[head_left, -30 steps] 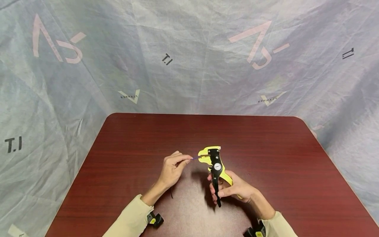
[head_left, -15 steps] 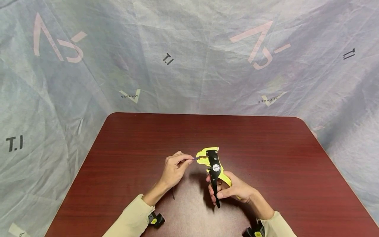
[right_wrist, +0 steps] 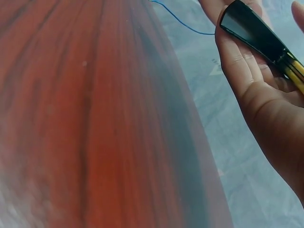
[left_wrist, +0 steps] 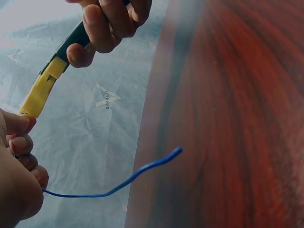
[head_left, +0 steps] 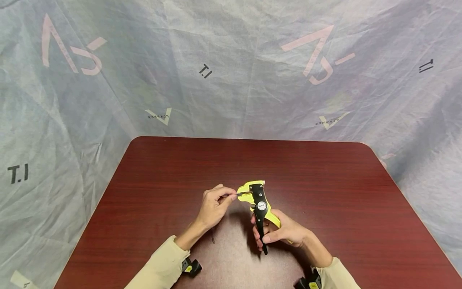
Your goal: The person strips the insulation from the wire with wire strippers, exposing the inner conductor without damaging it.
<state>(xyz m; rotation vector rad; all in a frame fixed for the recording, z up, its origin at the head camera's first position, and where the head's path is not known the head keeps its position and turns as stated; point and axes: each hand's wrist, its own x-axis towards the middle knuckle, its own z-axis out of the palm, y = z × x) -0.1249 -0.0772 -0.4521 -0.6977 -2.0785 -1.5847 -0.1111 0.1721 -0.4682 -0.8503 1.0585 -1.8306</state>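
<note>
The left hand [head_left: 212, 206], just left of centre low in the head view, pinches a blue wire [left_wrist: 133, 177] between thumb and fingertips. Its free tail curves out below that hand, across the lower middle of the left wrist view. The right hand [head_left: 288, 231], lower right of centre, has its fingers curled round a yellow and black stripping tool [head_left: 260, 204], whose two handles stand apart. The tool is raised above the counter [head_left: 173, 168], its yellow head up and facing the pinched wire, close against the left fingertips; whether the wire's tip lies between the blades is too small to tell.

The step in hand looks to be feeding the wire's end into the tool's mouth. The next move would seem to call for keeping the wire straight and steady at the right depth, then an even squeeze of the handles by the right hand, while the left keeps its pinch
</note>
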